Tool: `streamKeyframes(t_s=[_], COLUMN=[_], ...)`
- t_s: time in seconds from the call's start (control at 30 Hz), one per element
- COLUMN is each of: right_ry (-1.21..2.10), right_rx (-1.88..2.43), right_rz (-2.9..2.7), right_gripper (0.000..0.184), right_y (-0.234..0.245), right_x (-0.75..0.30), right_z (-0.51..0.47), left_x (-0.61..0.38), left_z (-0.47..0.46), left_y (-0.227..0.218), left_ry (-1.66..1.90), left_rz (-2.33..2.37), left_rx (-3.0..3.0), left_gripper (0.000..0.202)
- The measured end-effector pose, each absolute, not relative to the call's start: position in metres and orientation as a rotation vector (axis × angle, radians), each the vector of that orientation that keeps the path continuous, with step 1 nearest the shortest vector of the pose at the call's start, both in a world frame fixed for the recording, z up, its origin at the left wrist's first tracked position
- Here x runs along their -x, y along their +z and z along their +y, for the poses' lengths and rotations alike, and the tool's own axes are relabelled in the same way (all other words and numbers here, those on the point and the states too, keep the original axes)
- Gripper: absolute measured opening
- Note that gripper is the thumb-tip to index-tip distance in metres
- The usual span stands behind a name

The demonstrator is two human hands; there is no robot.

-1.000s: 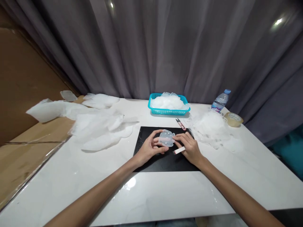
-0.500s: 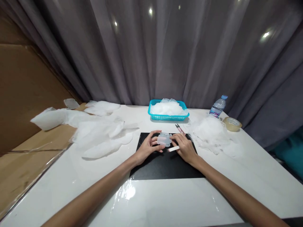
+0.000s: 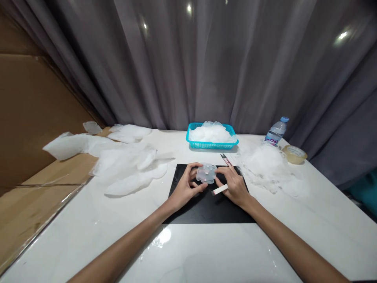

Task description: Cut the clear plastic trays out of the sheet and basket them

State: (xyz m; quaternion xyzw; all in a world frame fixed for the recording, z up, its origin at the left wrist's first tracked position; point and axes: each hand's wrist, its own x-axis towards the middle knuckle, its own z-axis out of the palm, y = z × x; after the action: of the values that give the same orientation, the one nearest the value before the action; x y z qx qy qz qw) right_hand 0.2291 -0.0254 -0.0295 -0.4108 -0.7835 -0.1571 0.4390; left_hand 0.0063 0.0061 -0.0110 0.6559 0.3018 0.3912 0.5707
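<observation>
With the left hand's (image 3: 185, 186) fingers, pinched a translucent, flat, scalloped plastic piece (image 3: 206, 173) over the black rectangular mat (image 3: 203, 210); with the right hand (image 3: 236, 185), touched its right edge, gripping a slim white stick (image 3: 220, 189) aimed left.

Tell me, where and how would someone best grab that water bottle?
Probably around the upper body of the bottle, just below its blue cap, coming from above and the left. That part narrows toward the cap and stands clear, while the white fluffy pile hides its foot in front and the tape roll sits on its right.
</observation>
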Motion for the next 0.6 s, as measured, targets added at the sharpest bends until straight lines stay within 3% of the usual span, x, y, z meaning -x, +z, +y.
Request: streamKeyframes(t_s=[0.27,0.6], right_ry=[-0.504,-0.597], right_rx=[0.926,0.824], right_rz=[-1.928,-1.881], right_gripper=[0.030,0.049], right_y=[-0.027,-0.013], right_x=[-0.231,-0.234], right_z=[-0.039,-0.056], left_x=[-0.007,-0.005], left_z=[-0.012,-0.028], left_y=[-0.001,0.022], left_ry=[1.008,1.064], left_rz=[0.737,0.688], left_rx=[-1.530,-1.535], left_gripper=[0.031,0.030])
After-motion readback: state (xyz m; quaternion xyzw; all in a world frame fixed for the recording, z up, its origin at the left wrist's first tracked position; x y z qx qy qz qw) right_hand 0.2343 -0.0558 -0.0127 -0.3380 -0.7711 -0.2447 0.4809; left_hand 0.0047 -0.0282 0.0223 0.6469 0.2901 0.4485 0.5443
